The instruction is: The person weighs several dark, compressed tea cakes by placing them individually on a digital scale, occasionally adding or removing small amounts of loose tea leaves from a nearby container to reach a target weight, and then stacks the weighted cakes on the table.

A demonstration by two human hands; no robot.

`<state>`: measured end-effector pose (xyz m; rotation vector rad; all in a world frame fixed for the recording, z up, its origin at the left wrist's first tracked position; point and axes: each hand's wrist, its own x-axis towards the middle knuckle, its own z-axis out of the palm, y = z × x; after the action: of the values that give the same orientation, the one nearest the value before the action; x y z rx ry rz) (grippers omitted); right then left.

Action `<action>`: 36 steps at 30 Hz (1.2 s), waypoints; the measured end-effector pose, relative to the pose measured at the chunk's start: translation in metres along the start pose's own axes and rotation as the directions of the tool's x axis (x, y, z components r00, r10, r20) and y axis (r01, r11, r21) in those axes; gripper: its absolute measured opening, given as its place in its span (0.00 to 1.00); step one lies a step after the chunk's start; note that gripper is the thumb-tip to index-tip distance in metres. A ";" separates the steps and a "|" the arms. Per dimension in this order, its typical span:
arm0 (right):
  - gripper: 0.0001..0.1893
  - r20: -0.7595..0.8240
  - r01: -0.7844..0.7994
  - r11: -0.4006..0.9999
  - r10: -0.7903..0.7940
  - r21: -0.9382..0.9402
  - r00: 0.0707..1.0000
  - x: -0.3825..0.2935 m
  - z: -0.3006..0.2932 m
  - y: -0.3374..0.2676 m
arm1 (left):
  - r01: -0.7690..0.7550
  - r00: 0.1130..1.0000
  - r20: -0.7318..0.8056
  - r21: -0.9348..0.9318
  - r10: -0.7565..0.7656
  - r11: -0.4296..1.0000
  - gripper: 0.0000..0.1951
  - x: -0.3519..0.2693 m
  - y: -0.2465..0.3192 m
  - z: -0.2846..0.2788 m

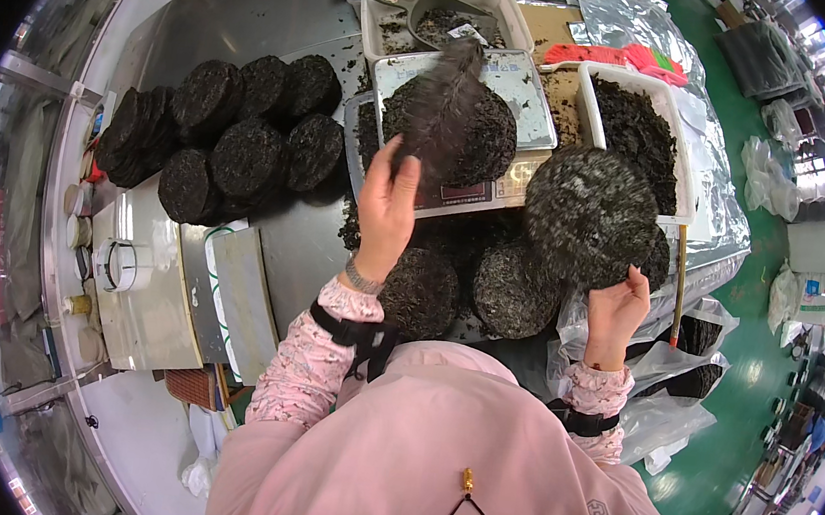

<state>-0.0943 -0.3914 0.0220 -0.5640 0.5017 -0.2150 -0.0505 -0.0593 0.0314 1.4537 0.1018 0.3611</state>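
Note:
My left hand [385, 213] grips a dark round cake of what looks like dried seaweed [445, 102]. That cake is tilted nearly edge-on and blurred by motion, above a digital scale [531, 93]. Beneath it, another dark cake [495, 149] rests on the scale's metal pan. Between the thumb and fingers of my right hand [617, 309] is the lower edge of a second cake [586, 215], also blurred. It overlaps the near corner of a white bin [684, 188] of loose dark seaweed. Two more cakes [420, 292] [519, 287] lie close to my body.
Several stacks of dark cakes [246, 157] stand on the metal table at left. Behind the scale, a white tub [524, 20] contains a scoop [418, 20] and crumbs. A red brush [614, 56] lies by silver foil [633, 24]. Bagged cakes [698, 336] are at right.

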 end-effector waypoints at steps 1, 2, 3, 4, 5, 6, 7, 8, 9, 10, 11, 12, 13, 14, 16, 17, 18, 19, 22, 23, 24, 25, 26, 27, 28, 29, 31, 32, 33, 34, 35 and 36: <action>0.27 0.111 0.024 1.000 -0.024 0.005 0.994 0.000 0.009 0.003 | -0.285 0.957 0.134 0.259 0.258 0.923 0.20 0.009 -0.001 -0.002; 0.28 0.222 0.047 0.999 -0.048 0.013 0.974 -0.004 0.026 0.007 | -0.548 0.836 0.323 0.451 0.444 0.705 0.24 0.022 -0.004 -0.004; 0.29 0.302 0.156 0.984 -0.124 -0.087 0.945 -0.006 0.045 0.017 | -0.679 0.734 0.521 0.558 0.436 0.476 0.29 0.032 -0.016 -0.009; 0.29 0.431 0.309 0.930 -0.200 -0.199 0.880 0.000 0.057 0.029 | -0.703 0.711 0.640 0.643 0.293 0.303 0.30 0.036 -0.037 -0.008; 0.30 0.472 0.522 0.724 -0.303 -0.452 0.828 0.018 0.049 0.047 | -0.696 0.717 0.635 0.633 0.287 0.339 0.31 0.032 -0.050 -0.005; 0.32 0.730 0.746 0.435 -0.246 -0.504 0.637 0.018 0.074 0.059 | -0.678 0.733 0.622 0.636 0.276 0.368 0.32 0.023 -0.058 -0.008; 0.34 0.904 0.906 0.108 -0.083 -0.410 0.419 0.016 0.102 0.075 | -0.669 0.737 0.630 0.631 0.243 0.393 0.33 0.014 -0.062 -0.012; 0.34 0.953 0.951 -0.106 0.057 -0.290 0.297 0.023 0.112 0.096 | -0.665 0.741 0.607 0.604 0.287 0.439 0.30 0.005 -0.062 -0.011; 0.33 0.938 0.959 -0.185 0.235 -0.215 0.255 0.032 0.114 0.121 | -0.634 0.760 0.584 0.573 0.285 0.519 0.27 -0.007 -0.064 -0.017; 0.33 0.910 0.950 -0.265 0.330 -0.165 0.250 0.038 0.106 0.144 | -0.597 0.780 0.561 0.536 0.277 0.597 0.25 -0.022 -0.069 -0.024; 0.33 0.906 0.950 -0.271 0.343 -0.157 0.247 0.037 0.100 0.151 | -0.606 0.764 0.587 0.512 0.267 0.609 0.23 -0.039 -0.075 -0.036; 0.33 0.903 0.950 -0.274 0.356 -0.147 0.242 0.033 0.097 0.155 | -0.613 0.748 0.612 0.489 0.256 0.620 0.20 -0.056 -0.082 -0.050; 0.31 0.913 0.944 -0.244 0.287 -0.222 0.289 0.028 0.092 0.156 | -0.600 0.723 0.666 0.475 0.183 0.644 0.20 -0.075 -0.094 -0.068; 0.30 0.911 0.930 -0.214 0.225 -0.300 0.346 0.023 0.083 0.150 | -0.577 0.691 0.715 0.455 0.109 0.678 0.19 -0.096 -0.108 -0.084; 0.28 0.881 0.883 -0.204 0.135 -0.422 0.453 0.024 0.040 0.143 | -0.548 0.563 0.814 0.496 -0.143 0.674 0.27 -0.136 -0.132 -0.111; 0.28 0.847 0.855 -0.254 0.178 -0.453 0.501 0.025 0.005 0.137 | -0.595 0.488 0.839 0.522 -0.242 0.611 0.31 -0.149 -0.134 -0.117; 0.31 0.816 0.839 -0.329 0.252 -0.434 0.521 0.025 -0.033 0.135 | -0.647 0.411 0.845 0.535 -0.343 0.542 0.35 -0.159 -0.135 -0.122; 0.40 0.719 0.796 -0.441 0.376 -0.415 0.584 0.019 -0.075 0.130 | -0.722 0.412 0.856 0.516 -0.312 0.461 0.38 -0.167 -0.151 -0.127; 0.63 0.233 0.694 -0.651 0.656 -0.307 0.718 -0.013 -0.145 0.122 | -0.824 0.397 0.874 0.473 -0.279 0.310 0.48 -0.178 -0.192 -0.130; 0.64 0.257 0.710 -0.660 0.662 -0.245 0.704 -0.018 -0.152 0.121 | -0.801 0.395 0.864 0.490 -0.313 0.344 0.51 -0.176 -0.189 -0.129; 0.65 0.279 0.721 -0.668 0.668 -0.183 0.690 -0.020 -0.158 0.121 | -0.775 0.390 0.853 0.507 -0.346 0.377 0.54 -0.174 -0.185 -0.126; 0.66 0.287 0.719 -0.674 0.664 -0.169 0.690 -0.019 -0.160 0.123 | -0.759 0.393 0.854 0.510 -0.341 0.404 0.55 -0.173 -0.184 -0.127; 0.66 0.295 0.717 -0.679 0.661 -0.156 0.690 -0.016 -0.162 0.123 | -0.743 0.396 0.850 0.519 -0.348 0.424 0.55 -0.173 -0.184 -0.128; 0.66 0.302 0.714 -0.686 0.657 -0.142 0.691 -0.013 -0.164 0.124 | -0.725 0.398 0.846 0.527 -0.354 0.444 0.55 -0.172 -0.183 -0.128; 0.66 0.294 0.717 -0.679 0.661 -0.158 0.690 -0.012 -0.162 0.124 | -0.708 0.398 0.844 0.532 -0.359 0.465 0.54 -0.172 -0.182 -0.128; 0.66 0.287 0.720 -0.672 0.665 -0.174 0.690 -0.011 -0.159 0.123 | -0.707 0.392 0.839 0.537 -0.376 0.460 0.53 -0.172 -0.181 -0.128; 0.66 0.285 0.724 -0.661 0.668 -0.198 0.687 -0.009 -0.157 0.124 | -0.702 0.389 0.834 0.543 -0.390 0.460 0.52 -0.170 -0.179 -0.129; 0.66 0.288 0.725 -0.658 0.667 -0.203 0.687 -0.010 -0.158 0.123 | -0.700 0.389 0.832 0.547 -0.397 0.460 0.51 -0.169 -0.178 -0.129; 0.66 0.292 0.726 -0.655 0.667 -0.207 0.685 -0.010 -0.158 0.121 | -0.682 0.376 0.832 0.546 -0.407 0.486 0.49 -0.168 -0.177 -0.128; 0.66 0.296 0.729 -0.651 0.668 -0.212 0.683 -0.011 -0.159 0.120 | -0.672 0.373 0.833 0.546 -0.408 0.500 0.49 -0.169 -0.177 -0.129; 0.66 0.302 0.730 -0.650 0.667 -0.212 0.681 -0.011 -0.160 0.120 | -0.662 0.370 0.834 0.545 -0.409 0.514 0.48 -0.169 -0.177 -0.129; 0.66 0.308 0.732 -0.648 0.666 -0.211 0.679 -0.011 -0.161 0.120 | -0.651 0.366 0.835 0.545 -0.410 0.528 0.47 -0.169 -0.177 -0.130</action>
<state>-0.1786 -0.3619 -0.1579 -2.9925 -0.7997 0.6865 -0.2150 0.0001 -0.1835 2.5029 -1.0003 -0.5996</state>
